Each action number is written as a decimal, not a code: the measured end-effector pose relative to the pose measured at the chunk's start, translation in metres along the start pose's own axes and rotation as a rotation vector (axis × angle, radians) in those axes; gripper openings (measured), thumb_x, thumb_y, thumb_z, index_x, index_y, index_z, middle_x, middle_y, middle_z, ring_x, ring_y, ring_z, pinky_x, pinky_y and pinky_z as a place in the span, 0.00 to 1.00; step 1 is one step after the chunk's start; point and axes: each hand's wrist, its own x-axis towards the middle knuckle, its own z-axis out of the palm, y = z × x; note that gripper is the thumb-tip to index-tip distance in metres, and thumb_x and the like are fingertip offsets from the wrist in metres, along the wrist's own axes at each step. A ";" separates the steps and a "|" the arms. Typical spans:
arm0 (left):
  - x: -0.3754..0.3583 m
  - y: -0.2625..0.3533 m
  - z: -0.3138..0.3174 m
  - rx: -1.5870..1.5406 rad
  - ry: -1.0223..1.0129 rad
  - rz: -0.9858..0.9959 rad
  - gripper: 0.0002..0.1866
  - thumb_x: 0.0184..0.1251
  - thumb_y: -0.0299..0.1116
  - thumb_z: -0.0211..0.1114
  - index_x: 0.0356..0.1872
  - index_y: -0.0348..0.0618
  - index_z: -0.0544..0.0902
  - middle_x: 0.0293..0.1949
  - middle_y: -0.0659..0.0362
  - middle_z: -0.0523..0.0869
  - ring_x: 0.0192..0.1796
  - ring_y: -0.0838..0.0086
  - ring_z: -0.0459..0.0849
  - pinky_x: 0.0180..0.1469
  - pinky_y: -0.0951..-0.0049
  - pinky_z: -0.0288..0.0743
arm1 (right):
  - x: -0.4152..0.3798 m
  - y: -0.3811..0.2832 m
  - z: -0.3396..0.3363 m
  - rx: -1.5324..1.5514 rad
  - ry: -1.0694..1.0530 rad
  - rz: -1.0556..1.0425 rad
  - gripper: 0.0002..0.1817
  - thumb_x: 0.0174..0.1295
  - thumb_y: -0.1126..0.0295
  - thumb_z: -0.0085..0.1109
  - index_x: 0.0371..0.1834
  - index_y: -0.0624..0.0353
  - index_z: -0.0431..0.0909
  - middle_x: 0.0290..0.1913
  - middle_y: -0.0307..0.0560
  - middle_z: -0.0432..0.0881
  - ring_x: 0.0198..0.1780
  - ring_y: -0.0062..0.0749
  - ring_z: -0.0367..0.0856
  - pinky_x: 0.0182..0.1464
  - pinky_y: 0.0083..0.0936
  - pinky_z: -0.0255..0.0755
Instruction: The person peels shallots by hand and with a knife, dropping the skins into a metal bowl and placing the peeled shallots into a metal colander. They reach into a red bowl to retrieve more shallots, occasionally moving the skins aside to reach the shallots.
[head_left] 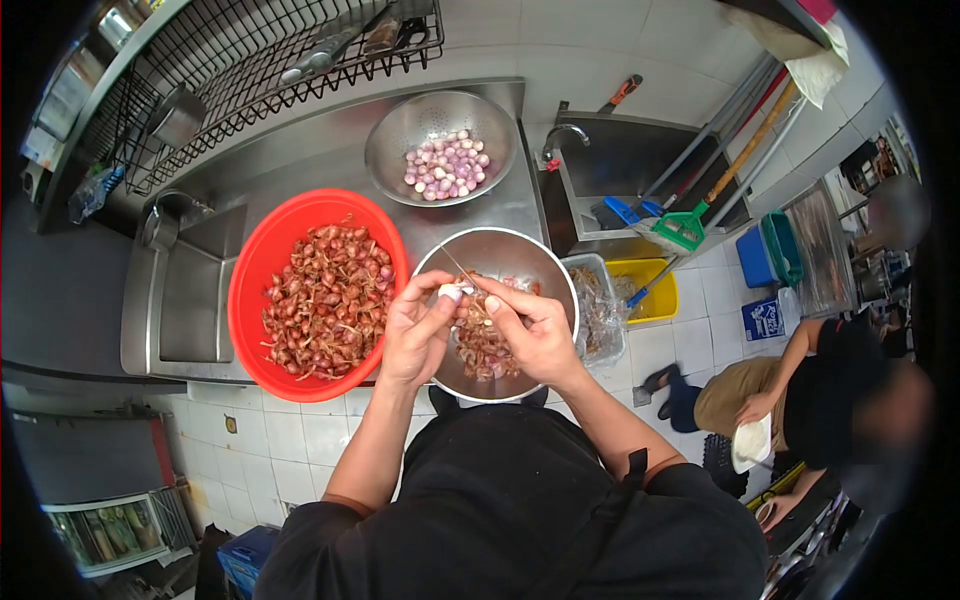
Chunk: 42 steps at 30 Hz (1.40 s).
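Observation:
My left hand [421, 330] holds a pale, peeled-looking shallot [450, 291] between thumb and fingers. In my right hand [537, 335] is a small knife, its thin blade [458, 262] pointing up and left beside the shallot; the handle is hidden by my fingers. Both hands are above a steel bowl [560, 262] with reddish-brown skins [488, 358] in it. To the left, a red basin [247, 262] is full of unpeeled shallots [330, 300]. Behind the bowl stands a steel colander [385, 140] with peeled pink-white shallots [447, 166].
A steel sink [200, 300] is at the left, and a wire rack [270, 75] hangs above. Right of the bowl are a clear tub [603, 340], a yellow container [655, 292] and a green broom [682, 230]. Another person [790, 400] holds a white bowl at the far right.

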 end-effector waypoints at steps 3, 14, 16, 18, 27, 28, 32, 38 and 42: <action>0.000 -0.001 0.001 0.046 -0.014 0.009 0.17 0.74 0.25 0.59 0.61 0.34 0.75 0.50 0.52 0.84 0.49 0.68 0.85 0.53 0.71 0.80 | 0.001 0.009 -0.004 -0.014 0.037 0.048 0.18 0.73 0.74 0.53 0.62 0.68 0.77 0.56 0.50 0.85 0.56 0.23 0.79 0.61 0.22 0.70; -0.003 0.000 0.013 0.298 0.094 0.167 0.16 0.68 0.17 0.64 0.56 0.32 0.77 0.49 0.54 0.84 0.51 0.71 0.86 0.53 0.72 0.81 | -0.006 -0.001 0.006 0.061 -0.081 -0.078 0.22 0.74 0.73 0.53 0.69 0.64 0.71 0.48 0.39 0.84 0.46 0.13 0.77 0.49 0.14 0.71; -0.004 0.002 0.010 0.308 0.075 0.175 0.16 0.68 0.17 0.64 0.55 0.32 0.78 0.49 0.53 0.84 0.51 0.71 0.86 0.53 0.72 0.81 | -0.007 -0.004 0.002 0.042 -0.093 -0.044 0.21 0.74 0.72 0.53 0.68 0.64 0.73 0.42 0.35 0.82 0.41 0.11 0.74 0.44 0.12 0.69; -0.006 0.004 0.005 0.321 0.061 0.182 0.15 0.68 0.17 0.63 0.55 0.32 0.78 0.49 0.53 0.85 0.51 0.71 0.86 0.53 0.73 0.81 | -0.007 -0.004 0.000 0.026 -0.108 -0.007 0.20 0.74 0.72 0.53 0.67 0.64 0.74 0.35 0.31 0.79 0.36 0.08 0.71 0.39 0.11 0.67; -0.005 0.013 0.018 0.030 0.045 -0.011 0.16 0.74 0.25 0.59 0.60 0.33 0.77 0.55 0.46 0.83 0.53 0.62 0.85 0.57 0.69 0.81 | -0.004 0.012 -0.009 0.063 0.054 0.079 0.18 0.74 0.71 0.53 0.65 0.61 0.77 0.25 0.26 0.71 0.24 0.08 0.62 0.25 0.13 0.59; -0.005 0.011 0.018 0.051 0.049 0.015 0.16 0.73 0.24 0.60 0.59 0.33 0.77 0.54 0.47 0.84 0.54 0.63 0.85 0.57 0.68 0.81 | -0.005 0.008 -0.010 0.006 0.065 0.086 0.18 0.74 0.71 0.54 0.64 0.62 0.77 0.28 0.30 0.76 0.28 0.10 0.68 0.30 0.14 0.65; -0.005 0.002 -0.001 0.166 0.054 0.051 0.18 0.68 0.19 0.64 0.58 0.33 0.78 0.52 0.51 0.84 0.55 0.67 0.84 0.59 0.69 0.80 | -0.005 0.016 -0.009 -0.106 0.094 -0.017 0.19 0.73 0.72 0.54 0.65 0.64 0.76 0.48 0.47 0.87 0.49 0.23 0.83 0.53 0.21 0.75; -0.005 0.007 0.015 0.310 0.093 0.146 0.19 0.63 0.14 0.67 0.55 0.32 0.79 0.48 0.54 0.85 0.51 0.74 0.85 0.54 0.76 0.81 | -0.011 -0.012 0.003 -0.147 -0.090 -0.102 0.22 0.70 0.74 0.55 0.67 0.64 0.74 0.61 0.51 0.81 0.57 0.29 0.82 0.60 0.26 0.73; -0.005 0.010 0.010 0.383 0.080 0.174 0.17 0.63 0.14 0.67 0.53 0.31 0.80 0.47 0.53 0.86 0.49 0.73 0.86 0.53 0.75 0.81 | -0.006 -0.002 0.005 -0.231 -0.055 -0.213 0.20 0.70 0.74 0.55 0.65 0.64 0.76 0.59 0.51 0.84 0.49 0.23 0.83 0.54 0.23 0.76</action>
